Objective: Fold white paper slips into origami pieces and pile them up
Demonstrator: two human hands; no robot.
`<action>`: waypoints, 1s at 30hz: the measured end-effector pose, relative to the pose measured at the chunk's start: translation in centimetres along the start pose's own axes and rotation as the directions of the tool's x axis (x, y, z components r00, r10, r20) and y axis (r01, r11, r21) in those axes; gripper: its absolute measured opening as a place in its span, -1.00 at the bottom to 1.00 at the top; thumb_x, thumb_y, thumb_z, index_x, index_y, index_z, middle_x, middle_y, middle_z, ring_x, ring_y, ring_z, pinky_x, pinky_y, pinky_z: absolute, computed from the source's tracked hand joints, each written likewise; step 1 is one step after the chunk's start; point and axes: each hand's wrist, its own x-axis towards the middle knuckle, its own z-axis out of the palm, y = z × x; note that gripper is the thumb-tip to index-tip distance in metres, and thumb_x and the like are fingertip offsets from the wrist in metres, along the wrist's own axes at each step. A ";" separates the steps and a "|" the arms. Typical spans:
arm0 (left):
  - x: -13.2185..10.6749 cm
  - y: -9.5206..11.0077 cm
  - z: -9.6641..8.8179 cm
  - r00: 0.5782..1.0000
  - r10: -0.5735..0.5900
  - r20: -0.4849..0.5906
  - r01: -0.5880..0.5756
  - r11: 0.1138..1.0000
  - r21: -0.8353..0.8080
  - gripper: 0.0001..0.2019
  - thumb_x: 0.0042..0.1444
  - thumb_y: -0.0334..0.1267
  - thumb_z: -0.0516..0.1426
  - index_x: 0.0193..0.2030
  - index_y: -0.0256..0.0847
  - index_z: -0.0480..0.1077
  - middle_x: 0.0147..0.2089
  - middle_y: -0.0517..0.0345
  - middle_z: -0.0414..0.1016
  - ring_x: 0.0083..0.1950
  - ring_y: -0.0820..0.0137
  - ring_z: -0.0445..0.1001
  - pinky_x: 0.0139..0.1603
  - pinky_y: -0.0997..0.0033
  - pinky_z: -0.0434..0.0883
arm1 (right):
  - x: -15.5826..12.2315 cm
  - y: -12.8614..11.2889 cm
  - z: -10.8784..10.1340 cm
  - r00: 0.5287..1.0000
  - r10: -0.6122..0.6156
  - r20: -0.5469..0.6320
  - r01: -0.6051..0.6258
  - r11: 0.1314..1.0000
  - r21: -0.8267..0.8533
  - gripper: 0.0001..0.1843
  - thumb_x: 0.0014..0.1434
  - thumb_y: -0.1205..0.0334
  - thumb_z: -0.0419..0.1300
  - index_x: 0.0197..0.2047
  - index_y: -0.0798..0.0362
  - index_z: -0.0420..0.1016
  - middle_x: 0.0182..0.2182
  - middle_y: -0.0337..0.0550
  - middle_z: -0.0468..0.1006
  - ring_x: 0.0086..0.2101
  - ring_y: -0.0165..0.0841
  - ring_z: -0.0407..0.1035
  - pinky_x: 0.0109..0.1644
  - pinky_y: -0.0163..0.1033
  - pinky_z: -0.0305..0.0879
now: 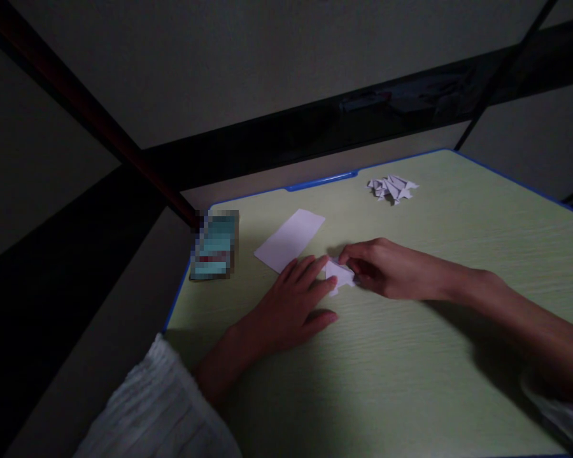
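Note:
A small white origami piece (340,273) lies on the table between my hands, with folded points along its edges. My left hand (291,305) rests beside it, fingers stretched out and spread, some fingertips pressing on its left side. At its right edge my right hand (386,267) is closed in a pinch, with thumb and fingertips at the paper; part of that edge is hidden behind the fingers. A flat white sheet of paper (291,238) lies just beyond my left fingertips, its near corner covered by them.
The pale wood-grain table (458,356) has a blue rim. At the back sits a heap of folded paper figures (392,189). A blurred-out phone-like object (216,245) lies by the left edge. A blue slot piece (322,180) marks the far edge, before dark-banded panels.

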 end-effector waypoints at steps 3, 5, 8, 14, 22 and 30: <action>0.0 0.0 0.0 1.000 -0.006 0.004 0.006 1.000 -0.011 -0.53 0.06 -0.06 -0.09 0.07 -0.24 0.10 0.25 -0.05 -0.14 0.24 0.22 -0.20 0.18 0.11 -0.13 | 0.2 0.9 -0.5 1.000 -0.029 0.009 0.027 0.983 0.179 -0.81 -0.01 0.49 -0.01 -0.34 0.21 0.38 -0.49 -0.18 0.39 -0.50 -0.49 0.23 -0.45 -0.40 0.15; 0.0 0.0 0.0 1.000 -0.006 -0.002 0.006 1.000 -0.023 -0.54 0.05 -0.06 -0.08 0.07 -0.23 0.11 0.25 -0.04 -0.14 0.24 0.23 -0.20 0.18 0.10 -0.12 | 0.4 1.3 -0.6 0.999 -0.052 -0.003 0.051 0.960 0.276 -0.80 0.04 0.45 -0.01 -0.33 0.24 0.42 -0.43 -0.12 0.41 -0.44 -0.47 0.27 -0.38 -0.38 0.19; 0.0 0.0 0.0 1.000 -0.001 -0.006 0.001 1.000 -0.029 -0.54 0.06 -0.05 -0.09 0.07 -0.23 0.10 0.25 -0.03 -0.14 0.24 0.24 -0.21 0.18 0.10 -0.11 | 0.6 1.7 -0.3 0.997 -0.078 -0.029 0.083 0.939 0.334 -0.80 0.05 0.40 0.03 -0.32 0.27 0.46 -0.45 -0.08 0.42 -0.43 -0.45 0.30 -0.35 -0.36 0.22; 0.0 -0.1 0.0 1.000 -0.004 0.013 0.004 1.000 -0.014 -0.52 0.06 -0.04 -0.11 0.09 -0.23 0.08 0.25 -0.05 -0.15 0.25 0.23 -0.23 0.19 0.11 -0.14 | 0.8 1.9 0.5 0.992 -0.100 -0.071 0.118 0.938 0.326 -0.83 0.03 0.36 0.10 -0.36 0.23 0.50 -0.47 -0.10 0.43 -0.44 -0.46 0.32 -0.35 -0.37 0.23; 0.0 0.0 0.1 1.000 -0.002 0.005 0.002 1.000 -0.031 -0.53 0.07 -0.04 -0.12 0.09 -0.22 0.08 0.26 -0.04 -0.17 0.25 0.22 -0.22 0.17 0.08 -0.13 | 0.8 2.2 0.6 0.984 -0.162 -0.074 0.177 0.935 0.308 -0.81 0.04 0.33 0.09 -0.38 0.25 0.50 -0.46 -0.06 0.45 -0.44 -0.45 0.33 -0.35 -0.36 0.23; 0.1 -0.1 0.2 1.000 0.009 0.015 -0.009 1.000 -0.006 -0.52 0.08 -0.04 -0.14 0.11 -0.21 0.06 0.25 0.02 -0.13 0.24 0.20 -0.21 0.18 0.08 -0.14 | 1.1 2.1 0.7 0.987 -0.150 -0.058 0.160 0.942 0.297 -0.82 0.03 0.32 0.10 -0.44 0.24 0.49 -0.50 -0.10 0.43 -0.48 -0.46 0.30 -0.39 -0.37 0.21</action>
